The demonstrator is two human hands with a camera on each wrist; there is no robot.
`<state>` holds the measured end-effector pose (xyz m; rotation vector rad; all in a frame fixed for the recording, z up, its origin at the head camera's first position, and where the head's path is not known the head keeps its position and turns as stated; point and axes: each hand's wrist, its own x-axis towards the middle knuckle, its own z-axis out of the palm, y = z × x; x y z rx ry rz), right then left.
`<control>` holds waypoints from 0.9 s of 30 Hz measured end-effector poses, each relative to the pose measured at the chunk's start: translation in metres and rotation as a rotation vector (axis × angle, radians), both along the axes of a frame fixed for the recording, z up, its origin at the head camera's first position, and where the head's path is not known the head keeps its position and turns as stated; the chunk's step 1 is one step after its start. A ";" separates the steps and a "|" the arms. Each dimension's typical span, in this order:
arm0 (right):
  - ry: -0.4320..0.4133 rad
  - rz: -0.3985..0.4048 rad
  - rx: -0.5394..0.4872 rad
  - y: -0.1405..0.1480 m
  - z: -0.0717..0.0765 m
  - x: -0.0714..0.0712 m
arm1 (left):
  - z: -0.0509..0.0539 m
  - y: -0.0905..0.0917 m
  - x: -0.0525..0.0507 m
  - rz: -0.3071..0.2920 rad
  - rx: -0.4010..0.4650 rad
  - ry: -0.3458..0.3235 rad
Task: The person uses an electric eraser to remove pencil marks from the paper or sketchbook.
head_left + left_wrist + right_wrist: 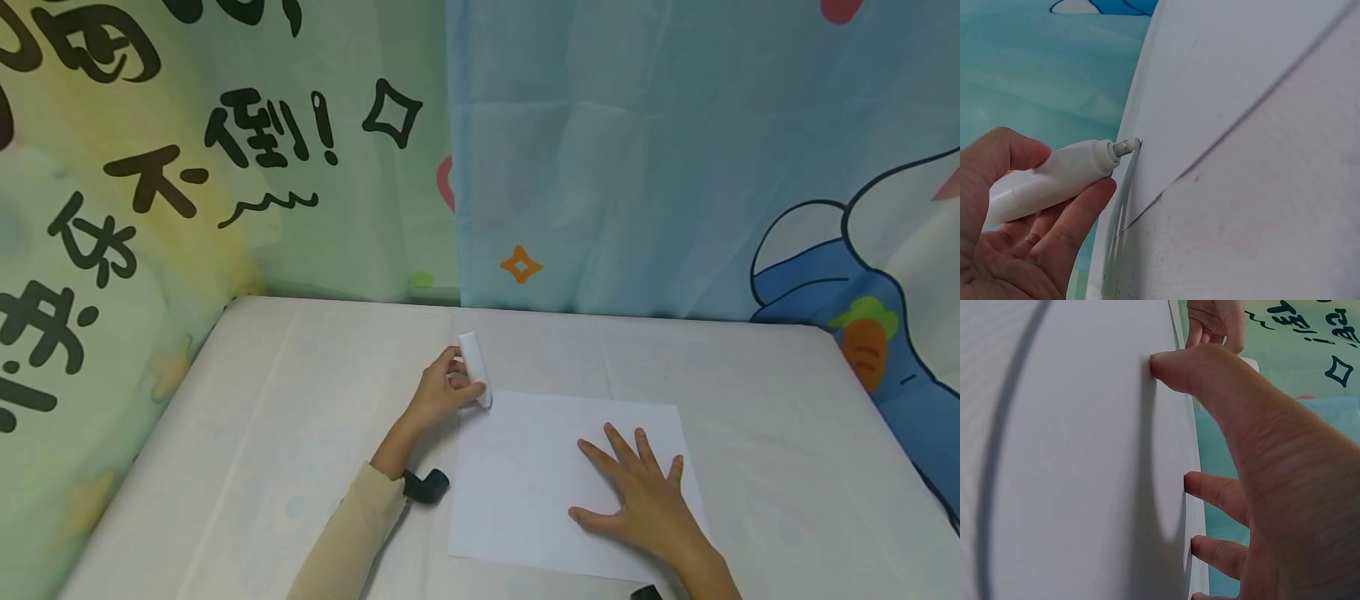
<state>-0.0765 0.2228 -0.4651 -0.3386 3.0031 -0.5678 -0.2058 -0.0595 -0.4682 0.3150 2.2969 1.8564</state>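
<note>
My left hand [438,390] grips a white electric eraser [473,367] between thumb and fingers. In the left wrist view its metal collar and small pale eraser tip [1132,144] point at a sheet of white paper [525,475], near the far left corner; whether the tip touches it I cannot tell. Spread over the right half of the sheet is my right hand [643,504], fingers straight and apart. In the right wrist view its thumb [1175,369] and fingertips rest on the paper.
The paper lies on a table with a white cloth [315,417]. Behind stand a printed green curtain [360,225] and a blue one [637,208], along the table's back edge. A black wrist device [427,487] sits on the left wrist.
</note>
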 end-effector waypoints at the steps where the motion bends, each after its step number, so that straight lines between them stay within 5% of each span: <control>1: 0.003 0.001 -0.003 0.000 0.000 0.000 | 0.000 0.000 0.000 0.000 0.001 0.005; 14: -0.005 0.003 -0.019 -0.001 0.003 0.001 | -0.007 0.000 -0.002 0.014 0.014 0.026; 21: -0.002 0.003 -0.018 -0.001 0.003 0.001 | -0.015 -0.005 -0.004 -0.015 0.069 0.108; 27: 0.004 0.004 -0.017 -0.001 0.003 0.001 | -0.009 -0.001 -0.002 0.036 0.029 0.067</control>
